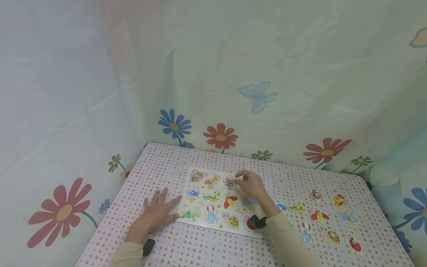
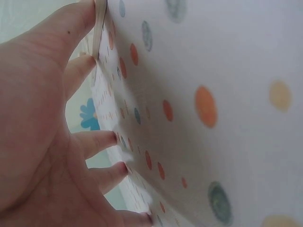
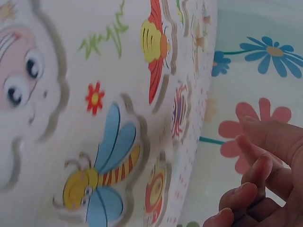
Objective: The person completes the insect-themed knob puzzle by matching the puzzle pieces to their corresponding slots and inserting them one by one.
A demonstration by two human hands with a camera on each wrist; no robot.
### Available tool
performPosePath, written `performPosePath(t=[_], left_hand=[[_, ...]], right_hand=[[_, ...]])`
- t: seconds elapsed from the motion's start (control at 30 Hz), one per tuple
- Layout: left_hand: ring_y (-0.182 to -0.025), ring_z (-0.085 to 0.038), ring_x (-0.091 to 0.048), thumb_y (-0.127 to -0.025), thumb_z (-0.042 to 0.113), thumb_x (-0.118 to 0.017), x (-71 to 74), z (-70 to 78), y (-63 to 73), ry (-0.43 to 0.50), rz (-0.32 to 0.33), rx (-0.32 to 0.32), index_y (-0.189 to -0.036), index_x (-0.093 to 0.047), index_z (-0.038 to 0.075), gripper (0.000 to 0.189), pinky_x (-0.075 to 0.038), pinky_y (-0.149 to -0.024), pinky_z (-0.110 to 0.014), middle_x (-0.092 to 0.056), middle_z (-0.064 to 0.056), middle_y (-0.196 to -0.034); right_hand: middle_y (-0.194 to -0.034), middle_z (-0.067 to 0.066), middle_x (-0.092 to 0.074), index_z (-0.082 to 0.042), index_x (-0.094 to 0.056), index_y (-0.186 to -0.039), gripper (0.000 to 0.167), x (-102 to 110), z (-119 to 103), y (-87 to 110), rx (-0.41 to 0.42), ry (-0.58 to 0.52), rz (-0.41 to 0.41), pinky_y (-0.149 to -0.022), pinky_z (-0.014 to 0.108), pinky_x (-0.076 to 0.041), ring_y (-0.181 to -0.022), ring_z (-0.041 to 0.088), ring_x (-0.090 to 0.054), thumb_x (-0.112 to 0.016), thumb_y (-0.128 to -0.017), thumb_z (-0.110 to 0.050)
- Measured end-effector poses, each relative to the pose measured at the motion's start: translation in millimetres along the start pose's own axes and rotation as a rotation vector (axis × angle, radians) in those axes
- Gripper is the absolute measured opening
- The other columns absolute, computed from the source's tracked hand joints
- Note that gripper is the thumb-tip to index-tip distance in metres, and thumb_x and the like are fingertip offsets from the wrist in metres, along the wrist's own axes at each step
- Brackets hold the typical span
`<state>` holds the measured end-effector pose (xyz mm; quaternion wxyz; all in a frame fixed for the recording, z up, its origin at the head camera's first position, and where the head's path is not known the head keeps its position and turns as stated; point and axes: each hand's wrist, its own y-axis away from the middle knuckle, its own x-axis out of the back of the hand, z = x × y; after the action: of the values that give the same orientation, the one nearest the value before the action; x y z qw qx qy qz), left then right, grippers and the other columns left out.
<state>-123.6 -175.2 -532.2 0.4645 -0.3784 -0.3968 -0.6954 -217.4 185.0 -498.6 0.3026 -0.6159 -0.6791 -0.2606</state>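
Note:
A white puzzle board [image 1: 241, 232] with cut-out recesses and printed insects lies on the table. My left hand [image 1: 154, 216] rests at its left side, fingers spread; in the left wrist view the thumb and forefinger touch the board edge and the other fingertips are on the cloth. My right hand [image 1: 252, 186] is over the board's far right part, its fingers loosely bent beside the purple striped beetle picture [image 1: 229, 183]. In the right wrist view the right fingers [image 3: 244, 189] show nothing between them, and the blue-winged dragonfly picture [image 3: 116, 175] is near the camera.
Loose insect pieces lie right of the board, among them a striped beetle [image 1: 315, 195], a caterpillar [image 1: 297, 207], a blue stag beetle [image 1: 307, 233], a snail [image 1: 330, 235] and a ladybird [image 1: 353, 244]. A dotted cloth [image 1: 200, 252] covers the table. Flower-printed curtains [image 1: 207, 74] surround it.

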Motion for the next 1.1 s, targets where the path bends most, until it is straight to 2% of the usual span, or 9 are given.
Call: performPosePath(t=[0.17, 0.53, 0.73, 1.1], left_hand=[[-0.148, -0.049, -0.002, -0.096, 0.047, -0.062, 1.4, 0.5, 0.2, -0.004, -0.001, -0.001, -0.153, -0.042, 0.035, 0.062, 0.0, -0.108, -0.077, -0.008, -0.021, -0.165], [-0.147, -0.05, -0.003, -0.096, 0.047, -0.063, 4.0, 1.7, -0.1, -0.011, -0.005, 0.002, -0.153, -0.042, 0.033, 0.063, 0.001, -0.108, -0.077, -0.009, -0.022, -0.165], [-0.148, -0.05, -0.004, -0.096, 0.047, -0.062, 0.5, 1.1, -1.7, -0.025, 0.003, -0.001, -0.154, -0.04, 0.035, 0.063, -0.001, -0.108, -0.078, -0.009, -0.022, -0.165], [-0.147, -0.05, -0.003, -0.096, 0.046, -0.063, 0.2, 1.3, -0.4, -0.01, -0.002, 0.0, -0.153, -0.041, 0.035, 0.063, 0.0, -0.108, -0.078, -0.009, -0.022, -0.165]], right_hand=[[-0.078, 0.005, -0.056, -0.006, -0.071, -0.111, 0.022, 14, 9, 5.6, -0.021, 0.015, 0.019, -0.053, 0.031, -0.041, -0.061, 0.017, -0.048, -0.072, -0.093, -0.02], [-0.074, 0.004, -0.054, -0.003, -0.071, -0.11, 0.024, 41, 31, 18.8, -0.03, 0.047, 0.091, -0.049, 0.028, -0.039, -0.059, 0.017, -0.046, -0.072, -0.093, -0.019], [-0.078, 0.005, -0.056, -0.003, -0.069, -0.113, 0.026, 54, 47, 28.9, -0.068, 0.059, 0.11, -0.054, 0.031, -0.041, -0.066, 0.019, -0.048, -0.068, -0.096, -0.022], [-0.082, 0.008, -0.058, -0.002, -0.068, -0.117, 0.031, 84, 70, 48.6, -0.119, 0.076, 0.146, -0.053, 0.031, -0.041, -0.064, 0.02, -0.049, -0.067, -0.097, -0.025]])
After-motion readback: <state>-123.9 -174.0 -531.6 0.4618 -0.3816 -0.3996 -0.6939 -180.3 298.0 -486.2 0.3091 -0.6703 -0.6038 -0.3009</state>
